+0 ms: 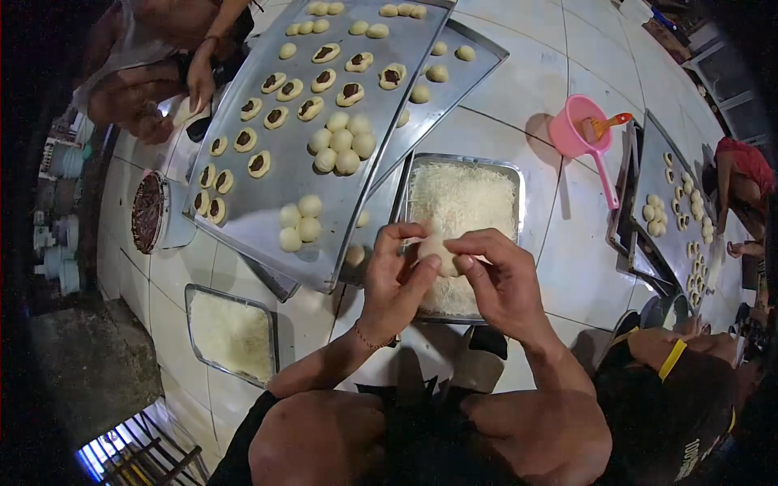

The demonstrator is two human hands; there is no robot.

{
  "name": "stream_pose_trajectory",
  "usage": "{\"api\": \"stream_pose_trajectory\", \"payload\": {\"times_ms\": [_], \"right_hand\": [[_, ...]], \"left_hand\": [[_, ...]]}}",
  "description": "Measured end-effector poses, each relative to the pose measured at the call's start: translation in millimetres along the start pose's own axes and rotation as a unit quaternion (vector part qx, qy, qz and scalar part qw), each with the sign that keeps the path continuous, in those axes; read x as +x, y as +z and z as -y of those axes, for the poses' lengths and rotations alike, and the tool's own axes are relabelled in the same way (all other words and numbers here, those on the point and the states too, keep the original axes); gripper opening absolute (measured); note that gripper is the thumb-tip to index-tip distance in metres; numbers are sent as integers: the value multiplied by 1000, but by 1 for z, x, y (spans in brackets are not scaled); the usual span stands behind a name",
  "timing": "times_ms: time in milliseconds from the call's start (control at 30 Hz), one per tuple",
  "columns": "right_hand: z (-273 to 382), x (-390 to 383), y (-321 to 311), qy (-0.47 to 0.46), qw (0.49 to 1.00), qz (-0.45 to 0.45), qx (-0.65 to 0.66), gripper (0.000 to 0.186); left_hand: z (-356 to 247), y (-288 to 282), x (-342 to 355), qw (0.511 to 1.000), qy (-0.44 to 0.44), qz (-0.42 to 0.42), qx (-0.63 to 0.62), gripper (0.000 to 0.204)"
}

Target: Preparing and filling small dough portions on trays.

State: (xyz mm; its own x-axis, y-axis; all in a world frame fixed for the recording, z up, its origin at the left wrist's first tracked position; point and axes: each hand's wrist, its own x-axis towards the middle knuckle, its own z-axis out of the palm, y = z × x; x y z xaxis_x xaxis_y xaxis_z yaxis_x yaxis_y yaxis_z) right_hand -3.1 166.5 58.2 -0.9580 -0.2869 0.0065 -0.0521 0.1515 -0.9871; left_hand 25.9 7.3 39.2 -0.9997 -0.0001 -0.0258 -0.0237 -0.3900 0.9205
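Note:
Between my two hands is a small pale piece of dough (438, 257), held by the fingertips over a metal tray (519, 194) of white shreds that look like grated cheese. My left hand (397, 274) is closed on the dough's left side, its thumb across the front. On the other side my right hand (504, 279) pinches the dough between thumb and fingers. Just left of my hands lies a large metal sheet tray (263, 219). It bears several round dough balls (342, 144) and flattened dough pieces with dark brown filling (350, 94).
A tub of dark brown filling (147, 212) stands left, above a small tray (274, 344) of pale crumbs. At right sits a pink dipper (570, 134) with a brush (608, 124). Another person's hand (201, 79) is at upper left; more people work around another dough tray (660, 166).

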Motion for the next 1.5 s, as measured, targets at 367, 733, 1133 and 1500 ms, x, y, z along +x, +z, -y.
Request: {"api": "stream_pose_trajectory", "payload": {"times_ms": [367,733,1133,1500], "right_hand": [[3,-1,2,32,999,30,-13,15],[17,-15,32,-64,989,125,-38,23],[11,-1,3,-121,983,90,-107,21],[-135,-18,-34,103,894,106,-422,22]], "left_hand": [[4,-3,-4,992,-115,39,20,32],[-29,-67,-24,908,-325,60,-257,32],[-11,-240,72,764,157,104,616,28],[-23,-300,103,642,-117,-267,710,29]]}}
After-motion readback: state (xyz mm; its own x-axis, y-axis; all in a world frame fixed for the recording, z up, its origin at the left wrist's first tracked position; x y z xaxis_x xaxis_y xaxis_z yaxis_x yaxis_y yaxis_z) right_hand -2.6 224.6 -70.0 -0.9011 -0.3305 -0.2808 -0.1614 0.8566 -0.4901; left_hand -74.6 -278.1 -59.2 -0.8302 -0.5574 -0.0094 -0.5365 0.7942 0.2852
